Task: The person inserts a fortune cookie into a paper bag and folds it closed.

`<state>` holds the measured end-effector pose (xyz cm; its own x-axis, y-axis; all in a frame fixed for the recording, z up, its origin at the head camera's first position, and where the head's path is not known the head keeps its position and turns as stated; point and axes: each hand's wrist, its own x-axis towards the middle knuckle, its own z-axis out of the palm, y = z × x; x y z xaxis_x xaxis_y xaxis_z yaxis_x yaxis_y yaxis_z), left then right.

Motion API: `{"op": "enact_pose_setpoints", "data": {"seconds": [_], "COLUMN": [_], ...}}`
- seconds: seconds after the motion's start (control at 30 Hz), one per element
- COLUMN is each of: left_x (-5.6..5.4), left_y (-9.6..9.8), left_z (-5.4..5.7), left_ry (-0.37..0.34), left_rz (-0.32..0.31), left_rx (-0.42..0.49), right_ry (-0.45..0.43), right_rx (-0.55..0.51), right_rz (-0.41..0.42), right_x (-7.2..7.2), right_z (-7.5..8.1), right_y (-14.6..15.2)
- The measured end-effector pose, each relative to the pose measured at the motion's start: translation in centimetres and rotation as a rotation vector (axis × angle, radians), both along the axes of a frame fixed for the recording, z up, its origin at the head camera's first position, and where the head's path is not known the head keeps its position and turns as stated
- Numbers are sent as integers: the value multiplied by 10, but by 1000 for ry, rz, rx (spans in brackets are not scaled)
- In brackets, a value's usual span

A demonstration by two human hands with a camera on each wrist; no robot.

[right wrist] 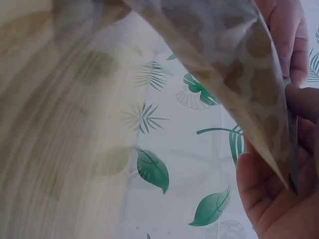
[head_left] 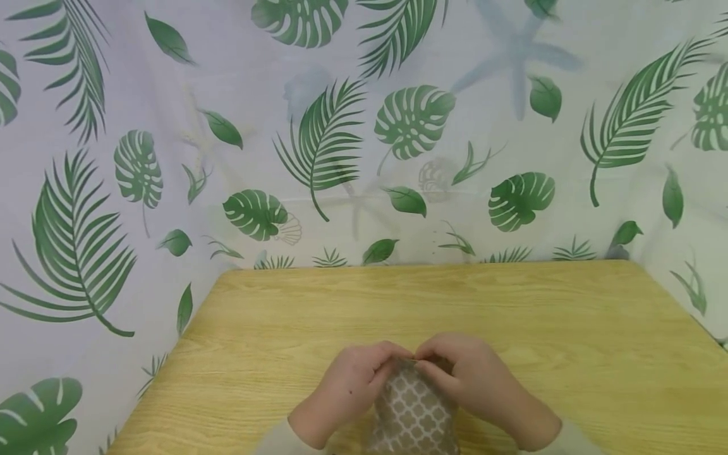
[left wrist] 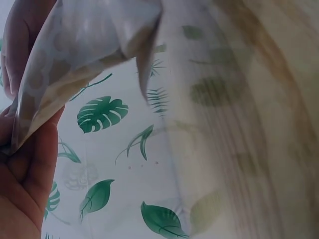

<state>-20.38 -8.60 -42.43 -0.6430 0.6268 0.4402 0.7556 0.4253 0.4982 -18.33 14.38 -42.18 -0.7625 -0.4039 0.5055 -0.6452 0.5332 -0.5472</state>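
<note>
A thin tan piece with a white lattice pattern [head_left: 415, 417], bag-like in outline, hangs from both hands over the near side of the table. My left hand [head_left: 355, 379] pinches its upper edge from the left, thumb and fingers bent in. From the other side my right hand [head_left: 478, 379] pinches the same edge, the fingertips of both hands close together. In the left wrist view the patterned piece [left wrist: 55, 64] slopes down to a narrow corner at the fingers. The right wrist view shows its folded lower edge and pointed corner. Its bottom runs out of the head view.
A wood-grain table [head_left: 284, 309] spreads out beneath and beyond the hands. Behind it and along the left side hangs a white sheet [head_left: 352, 240] printed with green leaves, meeting the table's back edge.
</note>
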Motion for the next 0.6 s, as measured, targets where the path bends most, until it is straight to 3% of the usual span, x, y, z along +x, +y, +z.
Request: {"op": "enact_pose_setpoints", "data": {"seconds": [0.23, 0.4, 0.6], "left_x": [6, 8, 7], "left_y": [5, 7, 5], "left_z": [0, 0, 1], "left_ry": [92, 147, 107], "left_rz": [69, 75, 100], "left_rx": [-77, -100, -120], "right_ry": [80, 132, 174], "right_rx": [72, 118, 101], "right_rz": [-82, -119, -84], "right_x": [3, 3, 1], "right_z": [1, 1, -1], "right_y": [-8, -13, -14]}}
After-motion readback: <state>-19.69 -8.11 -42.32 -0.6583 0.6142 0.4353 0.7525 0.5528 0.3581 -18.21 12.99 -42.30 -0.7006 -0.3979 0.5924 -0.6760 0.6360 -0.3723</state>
